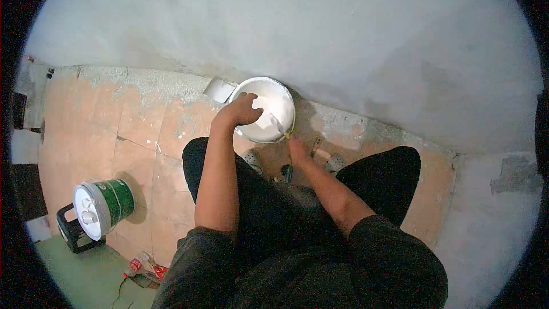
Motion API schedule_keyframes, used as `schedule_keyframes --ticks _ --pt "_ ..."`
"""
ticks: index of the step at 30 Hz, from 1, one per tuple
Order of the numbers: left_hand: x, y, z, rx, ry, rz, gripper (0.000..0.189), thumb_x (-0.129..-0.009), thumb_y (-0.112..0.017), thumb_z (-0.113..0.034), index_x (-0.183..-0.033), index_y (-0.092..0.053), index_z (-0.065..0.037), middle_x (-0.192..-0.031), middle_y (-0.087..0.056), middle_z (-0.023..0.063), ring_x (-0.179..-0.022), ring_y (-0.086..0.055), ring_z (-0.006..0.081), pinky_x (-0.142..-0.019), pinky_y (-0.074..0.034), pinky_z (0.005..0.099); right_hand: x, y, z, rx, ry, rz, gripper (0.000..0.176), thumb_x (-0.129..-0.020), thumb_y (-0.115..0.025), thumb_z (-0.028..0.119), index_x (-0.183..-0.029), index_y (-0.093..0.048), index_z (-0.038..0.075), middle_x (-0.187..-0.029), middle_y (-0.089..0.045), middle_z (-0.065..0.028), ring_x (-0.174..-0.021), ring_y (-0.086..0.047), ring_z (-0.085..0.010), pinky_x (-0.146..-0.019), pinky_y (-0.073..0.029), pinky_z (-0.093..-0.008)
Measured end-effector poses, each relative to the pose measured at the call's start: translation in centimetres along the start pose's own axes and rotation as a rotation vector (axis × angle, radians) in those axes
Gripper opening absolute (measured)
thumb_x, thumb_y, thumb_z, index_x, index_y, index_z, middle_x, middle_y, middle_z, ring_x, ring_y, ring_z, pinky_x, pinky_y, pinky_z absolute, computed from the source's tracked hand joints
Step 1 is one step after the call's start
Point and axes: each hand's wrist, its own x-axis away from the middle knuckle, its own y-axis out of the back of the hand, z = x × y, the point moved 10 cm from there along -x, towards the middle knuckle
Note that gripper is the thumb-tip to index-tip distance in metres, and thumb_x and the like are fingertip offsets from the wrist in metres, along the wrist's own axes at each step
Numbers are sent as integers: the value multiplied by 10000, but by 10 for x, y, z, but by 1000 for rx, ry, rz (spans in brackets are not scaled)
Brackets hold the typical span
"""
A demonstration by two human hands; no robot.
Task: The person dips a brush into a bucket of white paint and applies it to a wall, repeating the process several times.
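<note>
A white bucket (291,100) with pale, creamy paste (265,130) inside stands on the floor in front of me, against the wall. My left hand (241,111) is over its left side, fingers bent and thumb apart from them, with nothing visible between. Just beyond that hand, a flat greyish plate (219,90) juts out at the bucket's left rim. My right hand (298,150) is at the near right rim, closed around a scraper (278,125) with a yellowish part near the grip. The scraper's pale end reaches into the paste.
A grey plastered wall (343,28) rises behind the bucket. On the tiled floor (137,137), at left, lies a green and white tub (119,201) beside a black-framed object (71,233). Red packaging (146,269) lies nearer. My shoes (335,163) are below the bucket.
</note>
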Motion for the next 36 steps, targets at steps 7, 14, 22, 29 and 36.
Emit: schedule_keyframes --ticks 7,14,22,29,36 --pt "4 -3 0 23 -25 14 601 -809 -542 -344 -1299 -414 -22 -1343 -385 218 -1229 -396 365 -1022 -339 408 4 11 15 104 171 -210 187 -822 -515 65 -991 -561 0 -846 -618 -182 -753 -628 -306 -643 -525 -410" --pt "4 -1 1 -6 -20 -6 609 -806 -543 -354 -1300 -410 -23 -1351 -373 223 -1235 -389 366 -1025 -337 406 15 42 26 -28 190 -98 174 -843 -465 62 -946 -583 -14 -846 -619 -185 -784 -627 -318 -626 -507 -452" --pt "2 -4 1 9 4 17 609 -809 -538 -355 -1303 -406 -25 -1366 -353 220 -1234 -391 367 -1023 -338 418 20 65 23 -133 -55 81 242 -882 -401 158 -986 -558 6 -918 -616 -207 -883 -606 -362 -724 -495 -453" --pt "8 0 -4 11 -8 18 608 -810 -536 -340 -1311 -399 -24 -1357 -361 229 -1222 -404 378 -1016 -348 418 13 57 30 120 145 56 201 -833 -472 66 -1008 -518 -20 -895 -612 -220 -864 -615 -361 -699 -498 -467" --pt "2 -4 -4 -18 -27 31 614 -815 -524 -358 -1316 -394 -28 -1364 -351 227 -1222 -403 377 -1017 -349 420 -1 59 22 155 138 13 192 -855 -447 95 -993 -520 -17 -857 -626 -200 -812 -635 -342 -660 -516 -449"
